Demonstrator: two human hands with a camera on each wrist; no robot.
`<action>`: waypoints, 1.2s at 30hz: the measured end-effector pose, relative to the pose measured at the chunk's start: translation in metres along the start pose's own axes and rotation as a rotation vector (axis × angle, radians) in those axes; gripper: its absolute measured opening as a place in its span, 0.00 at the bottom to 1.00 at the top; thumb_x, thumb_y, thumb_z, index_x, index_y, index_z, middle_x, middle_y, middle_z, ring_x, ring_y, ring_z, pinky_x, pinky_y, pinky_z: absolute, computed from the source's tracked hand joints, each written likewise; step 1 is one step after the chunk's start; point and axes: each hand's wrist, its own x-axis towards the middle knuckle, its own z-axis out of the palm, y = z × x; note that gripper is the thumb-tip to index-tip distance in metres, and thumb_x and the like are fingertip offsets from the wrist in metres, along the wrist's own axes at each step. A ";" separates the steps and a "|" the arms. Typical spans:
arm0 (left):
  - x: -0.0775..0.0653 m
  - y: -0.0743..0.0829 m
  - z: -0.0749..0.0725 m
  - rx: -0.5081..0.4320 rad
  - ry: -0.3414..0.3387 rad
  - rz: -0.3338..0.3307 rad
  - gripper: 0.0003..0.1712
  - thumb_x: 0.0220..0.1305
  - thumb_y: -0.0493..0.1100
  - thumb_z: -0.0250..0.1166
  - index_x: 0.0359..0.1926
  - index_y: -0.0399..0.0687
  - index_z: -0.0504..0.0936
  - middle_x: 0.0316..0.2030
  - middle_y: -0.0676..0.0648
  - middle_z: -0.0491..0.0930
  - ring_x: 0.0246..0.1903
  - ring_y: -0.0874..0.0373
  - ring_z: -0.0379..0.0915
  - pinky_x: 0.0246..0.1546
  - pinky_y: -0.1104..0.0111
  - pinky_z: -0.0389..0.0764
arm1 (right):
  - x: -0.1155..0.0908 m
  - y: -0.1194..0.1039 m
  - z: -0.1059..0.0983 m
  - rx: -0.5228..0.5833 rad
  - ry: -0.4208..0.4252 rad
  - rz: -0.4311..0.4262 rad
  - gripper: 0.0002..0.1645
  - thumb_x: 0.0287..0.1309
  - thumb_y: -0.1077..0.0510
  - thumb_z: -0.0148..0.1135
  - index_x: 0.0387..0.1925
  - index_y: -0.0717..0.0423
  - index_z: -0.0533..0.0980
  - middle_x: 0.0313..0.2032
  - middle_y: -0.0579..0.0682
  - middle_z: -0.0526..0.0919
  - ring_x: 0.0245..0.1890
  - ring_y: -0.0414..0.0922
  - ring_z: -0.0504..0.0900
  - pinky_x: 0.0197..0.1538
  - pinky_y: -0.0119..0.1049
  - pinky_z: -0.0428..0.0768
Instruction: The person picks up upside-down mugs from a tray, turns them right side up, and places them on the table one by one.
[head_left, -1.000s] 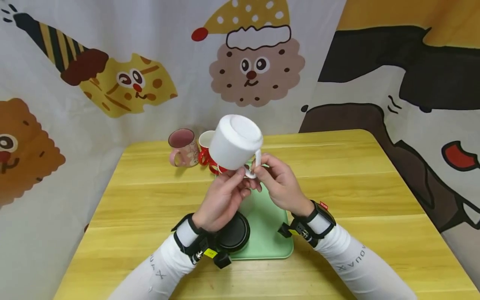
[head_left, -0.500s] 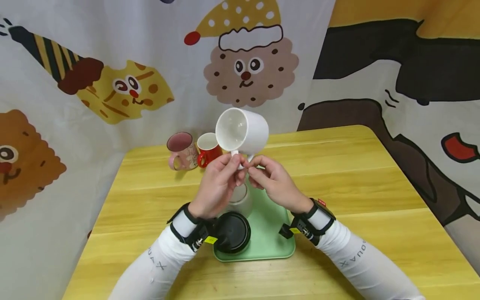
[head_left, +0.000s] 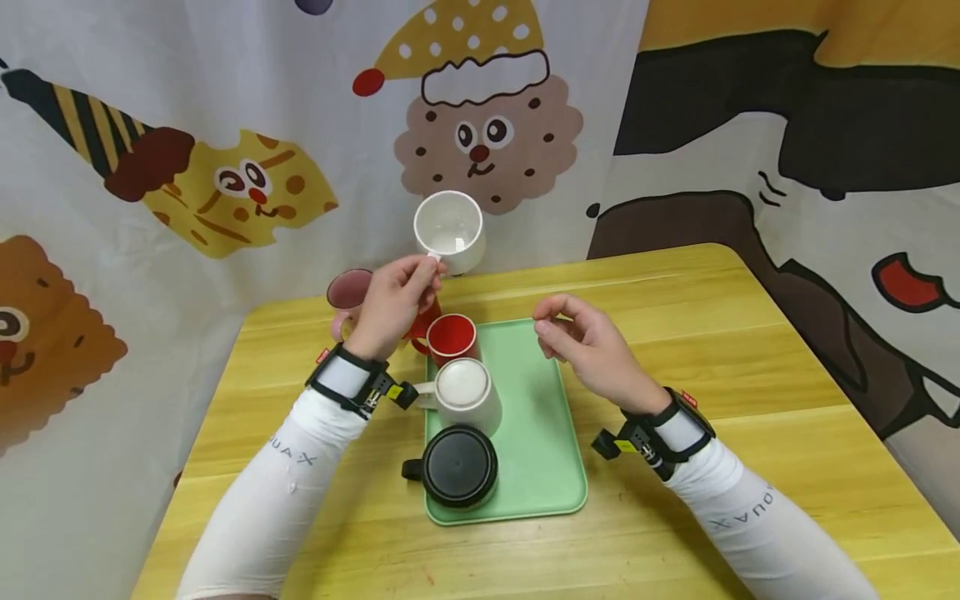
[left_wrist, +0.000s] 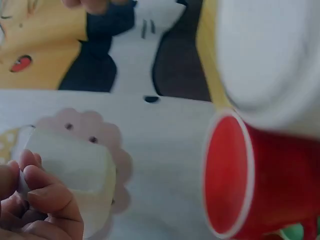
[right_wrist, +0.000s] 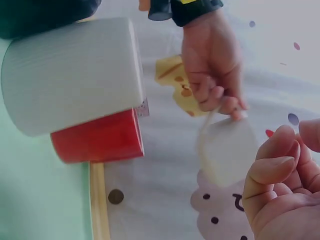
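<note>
My left hand (head_left: 393,304) pinches the handle of a white mug (head_left: 450,233), raised over the table's far edge with its mouth tipped toward me. In the left wrist view the same mug (left_wrist: 75,165) hangs beyond the fingers. My right hand (head_left: 596,350) is held above the right side of a green tray (head_left: 536,450), fingers loosely bent around nothing. Along the tray's left side, a red mug (head_left: 453,337) stands mouth up, then an upside-down white mug (head_left: 468,400) and a black mug (head_left: 460,467) with its flat round end up; the last two handles point left.
A pink mug (head_left: 348,292) stands on the wooden table (head_left: 697,350) at the back left, partly behind my left hand. Another red mug (head_left: 427,317) beside it is mostly hidden. A cartoon-printed cloth (head_left: 360,167) hangs behind the table's far edge.
The white mug turned from bottom up to mouth facing me. Both hands were at its handle; the right has let go and drawn right, while the left has carried it away and leftward.
</note>
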 end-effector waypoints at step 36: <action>0.053 -0.075 -0.003 0.185 -0.141 -0.391 0.19 0.85 0.43 0.53 0.54 0.29 0.82 0.39 0.41 0.78 0.32 0.57 0.67 0.32 0.75 0.68 | -0.022 0.020 -0.021 -0.095 -0.008 0.043 0.09 0.79 0.61 0.60 0.54 0.59 0.76 0.38 0.58 0.79 0.33 0.52 0.79 0.36 0.38 0.80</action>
